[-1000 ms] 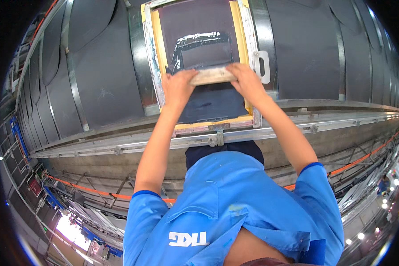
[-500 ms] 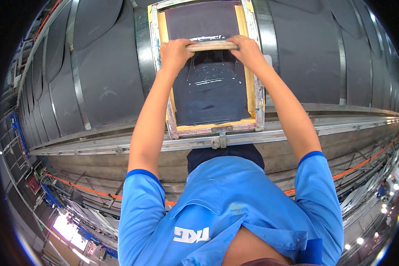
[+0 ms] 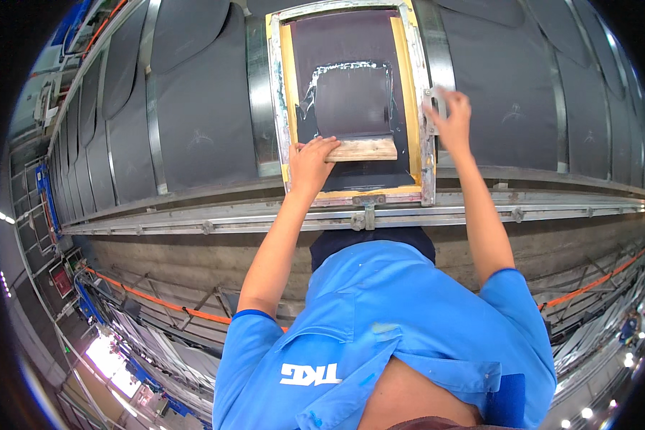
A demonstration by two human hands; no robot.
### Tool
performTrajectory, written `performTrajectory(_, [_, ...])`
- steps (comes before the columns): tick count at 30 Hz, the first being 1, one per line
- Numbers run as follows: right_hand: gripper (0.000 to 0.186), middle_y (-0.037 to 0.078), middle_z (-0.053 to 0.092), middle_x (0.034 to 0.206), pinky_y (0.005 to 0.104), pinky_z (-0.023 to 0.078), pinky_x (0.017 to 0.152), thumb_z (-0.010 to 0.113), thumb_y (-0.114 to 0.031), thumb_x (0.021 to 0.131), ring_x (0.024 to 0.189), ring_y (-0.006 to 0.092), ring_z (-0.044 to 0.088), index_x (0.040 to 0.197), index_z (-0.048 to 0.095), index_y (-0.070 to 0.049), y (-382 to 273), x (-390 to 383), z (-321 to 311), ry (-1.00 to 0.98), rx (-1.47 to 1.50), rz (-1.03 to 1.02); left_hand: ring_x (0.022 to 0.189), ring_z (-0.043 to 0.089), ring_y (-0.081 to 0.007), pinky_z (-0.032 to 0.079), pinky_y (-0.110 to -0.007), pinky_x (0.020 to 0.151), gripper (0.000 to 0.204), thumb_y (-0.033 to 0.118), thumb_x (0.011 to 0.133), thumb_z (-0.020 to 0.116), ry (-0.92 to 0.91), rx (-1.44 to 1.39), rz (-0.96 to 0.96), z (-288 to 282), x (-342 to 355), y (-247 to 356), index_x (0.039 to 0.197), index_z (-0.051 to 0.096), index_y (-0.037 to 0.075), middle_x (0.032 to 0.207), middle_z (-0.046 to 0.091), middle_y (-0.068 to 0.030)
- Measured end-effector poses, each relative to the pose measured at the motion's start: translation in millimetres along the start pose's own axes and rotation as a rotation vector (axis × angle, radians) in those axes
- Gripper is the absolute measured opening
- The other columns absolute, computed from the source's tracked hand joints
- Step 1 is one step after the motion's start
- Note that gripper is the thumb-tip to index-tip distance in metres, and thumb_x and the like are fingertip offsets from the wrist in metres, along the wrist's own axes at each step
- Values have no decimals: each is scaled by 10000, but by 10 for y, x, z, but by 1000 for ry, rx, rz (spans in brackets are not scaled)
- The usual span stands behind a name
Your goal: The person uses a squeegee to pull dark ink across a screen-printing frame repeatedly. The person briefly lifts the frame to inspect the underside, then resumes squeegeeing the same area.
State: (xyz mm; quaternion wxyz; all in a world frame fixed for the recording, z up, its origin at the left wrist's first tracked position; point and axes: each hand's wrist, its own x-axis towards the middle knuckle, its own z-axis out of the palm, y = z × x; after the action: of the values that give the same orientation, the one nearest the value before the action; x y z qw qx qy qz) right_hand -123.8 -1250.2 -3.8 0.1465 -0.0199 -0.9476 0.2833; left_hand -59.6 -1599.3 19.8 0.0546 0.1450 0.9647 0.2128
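Curling over the near end of a wooden squeegee [image 3: 362,149], the fingers of the left hand [image 3: 312,159] are closed on it, and the tool is held flat against the dark mesh of a printing screen [image 3: 351,100], low in the frame and just above its near rail. The right hand [image 3: 450,113] has been taken off the squeegee, which half a second ago was gripped by both hands near the far end of the screen; its fingers are now bent around the metal edge and small bracket on the right side of the screen frame [image 3: 428,129]. From this it may be judged that a pull toward the body has been finished and that the frame is being made ready for lifting or shifting. A pale, wet-looking outline of ink is left around a square patch in the mesh. The squeegee is a plain, light, rectangular block of wood; the frame is yellow inside and worn grey metal outside, smeared with paint. Dark, matt, smooth fabric panels [image 3: 201,122] are laid flat in a row on either side, parted by metal strips, and a long ribbed metal rail [image 3: 193,226] runs along the near edge of the table.
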Motion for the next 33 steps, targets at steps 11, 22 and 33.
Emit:
performTrajectory(11, [251, 175, 722, 923, 380, 515, 779, 654, -296, 969, 833, 255, 692, 1098, 737, -98, -412, 388, 249, 30, 263, 380, 1343, 558, -191, 404, -432, 1014, 653, 82, 712, 789, 60, -30, 4, -24, -514, -128, 1333, 659, 238, 1415, 633, 51])
performTrajectory(22, [265, 54, 605, 748, 330, 460, 664, 545, -258, 1045, 683, 146, 567, 1104, 706, -55, -2957, -213, 2214, 29, 527, 369, 1287, 607, -217, 429, -392, 975, 570, 70, 721, 766, 94, 22, -112, -1238, -1517, -2681, 1268, 710, 221, 1337, 687, 22])
performTrajectory(33, [281, 201, 656, 789, 406, 487, 737, 536, -277, 1038, 739, 301, 658, 1142, 701, -74, -3483, -282, 2586, -60, 348, 435, 1218, 637, -196, 412, -369, 913, 654, 88, 649, 832, 84, 37, 26, -1470, -1927, -3379, 1276, 702, 224, 1318, 696, 40])
